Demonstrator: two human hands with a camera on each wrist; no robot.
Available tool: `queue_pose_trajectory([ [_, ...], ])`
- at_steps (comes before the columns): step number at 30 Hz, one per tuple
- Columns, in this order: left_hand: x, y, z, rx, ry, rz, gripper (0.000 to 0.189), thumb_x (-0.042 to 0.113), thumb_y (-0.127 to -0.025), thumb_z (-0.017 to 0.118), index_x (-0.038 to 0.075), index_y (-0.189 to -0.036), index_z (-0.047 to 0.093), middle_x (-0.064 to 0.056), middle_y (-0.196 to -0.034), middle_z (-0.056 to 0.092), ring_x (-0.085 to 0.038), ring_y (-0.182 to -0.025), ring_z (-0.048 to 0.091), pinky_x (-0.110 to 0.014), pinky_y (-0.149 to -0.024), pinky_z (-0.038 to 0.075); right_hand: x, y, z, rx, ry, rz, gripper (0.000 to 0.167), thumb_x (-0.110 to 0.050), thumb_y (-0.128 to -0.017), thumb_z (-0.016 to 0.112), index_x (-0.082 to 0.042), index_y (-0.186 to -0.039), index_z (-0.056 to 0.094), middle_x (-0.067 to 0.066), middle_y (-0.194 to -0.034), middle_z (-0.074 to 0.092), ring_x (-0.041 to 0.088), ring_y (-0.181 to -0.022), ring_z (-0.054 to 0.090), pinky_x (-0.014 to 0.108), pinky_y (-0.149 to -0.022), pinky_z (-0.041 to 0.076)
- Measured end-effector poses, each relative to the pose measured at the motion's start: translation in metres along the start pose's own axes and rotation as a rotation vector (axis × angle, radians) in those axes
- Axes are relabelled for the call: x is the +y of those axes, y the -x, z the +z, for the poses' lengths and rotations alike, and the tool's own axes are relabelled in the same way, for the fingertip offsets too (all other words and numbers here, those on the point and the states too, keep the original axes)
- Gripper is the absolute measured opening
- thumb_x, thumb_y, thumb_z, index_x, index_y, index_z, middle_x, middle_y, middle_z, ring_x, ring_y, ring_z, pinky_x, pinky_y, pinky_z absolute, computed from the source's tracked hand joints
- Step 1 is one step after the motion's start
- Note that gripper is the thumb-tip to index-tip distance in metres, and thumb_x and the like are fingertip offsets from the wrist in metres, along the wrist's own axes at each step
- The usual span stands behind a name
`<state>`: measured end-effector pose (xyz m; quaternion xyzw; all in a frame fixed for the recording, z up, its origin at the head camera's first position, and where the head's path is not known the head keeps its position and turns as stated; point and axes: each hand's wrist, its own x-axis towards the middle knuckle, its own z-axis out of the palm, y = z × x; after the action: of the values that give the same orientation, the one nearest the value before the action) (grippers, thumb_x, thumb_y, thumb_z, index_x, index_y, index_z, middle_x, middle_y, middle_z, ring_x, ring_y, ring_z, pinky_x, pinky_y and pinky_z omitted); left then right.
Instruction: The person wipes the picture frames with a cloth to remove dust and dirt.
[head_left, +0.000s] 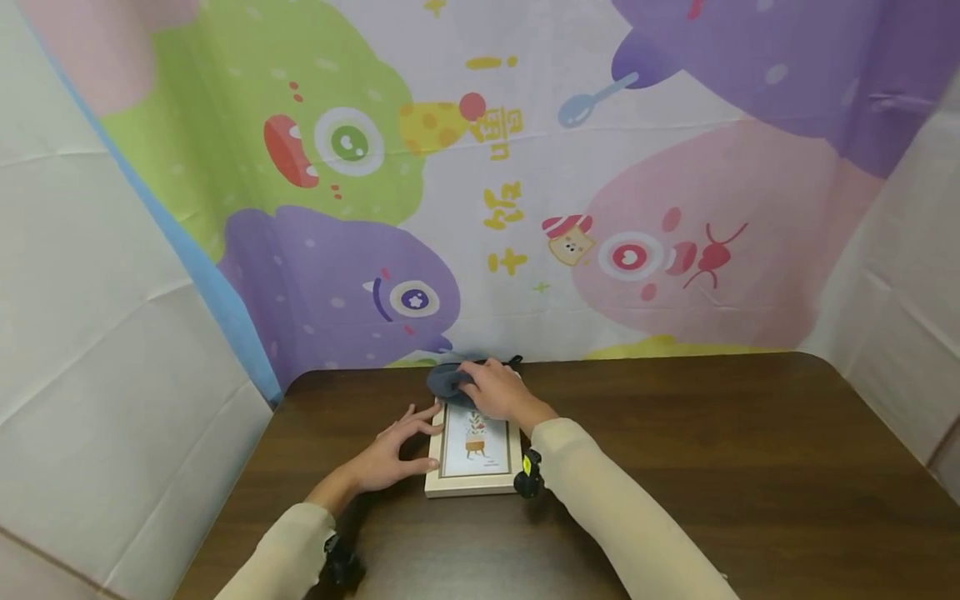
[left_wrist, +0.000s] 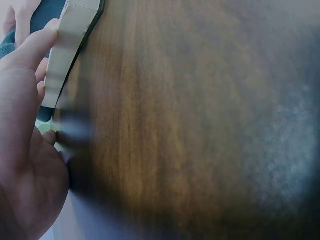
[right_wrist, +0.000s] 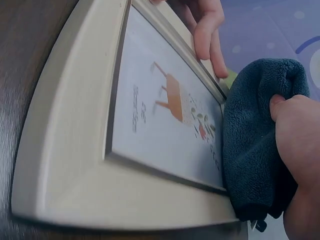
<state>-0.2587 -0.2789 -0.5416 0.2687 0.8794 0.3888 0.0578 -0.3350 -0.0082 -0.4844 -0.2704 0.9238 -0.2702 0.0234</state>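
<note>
The right hand (head_left: pixel 495 390) bunches a cloth (right_wrist: pixel 250 140) between thumb and curled fingers, pinching its folds. The cloth is dark blue-grey to teal, thick and fuzzy like plush towelling, with rounded folds and a small black loop poking from one edge. It lies over the far end of a picture frame (head_left: pixel 472 486), touching it. The left hand (head_left: pixel 392 454) has its fingers spread, the fingertips and thumb resting against the frame's left side. The frame is a cream rectangle with broad, smooth, sloping borders, a deep flat side and a thin, darker inner lip. It lies flat, picture side up, near the far edge of the desk, its long sides running away from the person. Inside is a white print (head_left: pixel 457 462) showing an orange-brown pot on thin legs, with green leaves and a red flower, and tiny lettering below. Both arms wear cream sleeves (head_left: pixel 600 483), with a small black device (head_left: pixel 528 475) at the right wrist. The desk (head_left: pixel 690 442) is dark brown with streaky wood grain and rounded far corners. Behind it hangs a creased fabric backdrop (head_left: pixel 525 83) printed with rounded green, purple and pink one-eyed creatures.
</note>
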Motion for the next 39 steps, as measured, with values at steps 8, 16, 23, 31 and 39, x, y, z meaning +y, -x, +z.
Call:
queue_pose_trajectory([
  [8,-0.019,-0.002,0.004,0.003,0.013,-0.029,0.051,0.05,-0.1,0.084,0.03,-0.144,0.07,0.002,-0.185,0.041,-0.06,-0.174,0.012,-0.095,-0.125,0.008,0.028,-0.002,0.003,0.009,-0.05,-0.015,0.038,-0.03,-0.119,0.058,-0.013,-0.151,0.067,0.018,-0.144,0.075,0.041,-0.132,0.066,0.065,-0.117,0.051],
  [16,-0.031,0.003,0.003,0.026,-0.011,0.008,0.05,0.045,-0.099,0.086,0.031,-0.144,0.07,0.003,-0.184,0.042,-0.063,-0.172,0.015,-0.097,-0.12,0.012,0.089,-0.024,0.035,0.086,-0.009,-0.075,0.032,-0.038,-0.117,0.061,-0.025,-0.144,0.071,0.003,-0.13,0.082,0.025,-0.114,0.069,0.052,-0.102,0.056],
  [23,0.005,0.007,-0.004,0.013,0.004,-0.013,0.05,0.043,-0.1,0.086,0.023,-0.144,0.072,-0.009,-0.183,0.043,-0.067,-0.17,0.015,-0.098,-0.12,0.011,0.087,-0.014,0.025,0.081,-0.019,-0.052,0.034,-0.036,-0.117,0.061,-0.022,-0.146,0.07,0.007,-0.137,0.078,0.028,-0.122,0.068,0.053,-0.106,0.058],
  [31,0.019,0.007,-0.006,0.005,-0.005,-0.025,0.05,0.038,-0.101,0.084,0.019,-0.145,0.07,-0.012,-0.183,0.043,-0.065,-0.17,0.016,-0.097,-0.121,0.012,0.097,-0.023,0.031,0.06,-0.053,-0.034,0.031,-0.039,-0.117,0.06,-0.025,-0.143,0.07,-0.001,-0.135,0.08,0.024,-0.118,0.066,0.052,-0.105,0.057],
  [39,-0.014,-0.001,0.004,0.02,-0.015,0.027,0.051,0.045,-0.101,0.085,0.028,-0.146,0.07,0.001,-0.183,0.043,-0.064,-0.17,0.017,-0.098,-0.119,0.013,0.092,-0.026,0.03,0.05,0.004,-0.002,0.036,-0.04,-0.117,0.061,-0.026,-0.149,0.068,0.001,-0.14,0.078,0.026,-0.125,0.067,0.053,-0.108,0.057],
])
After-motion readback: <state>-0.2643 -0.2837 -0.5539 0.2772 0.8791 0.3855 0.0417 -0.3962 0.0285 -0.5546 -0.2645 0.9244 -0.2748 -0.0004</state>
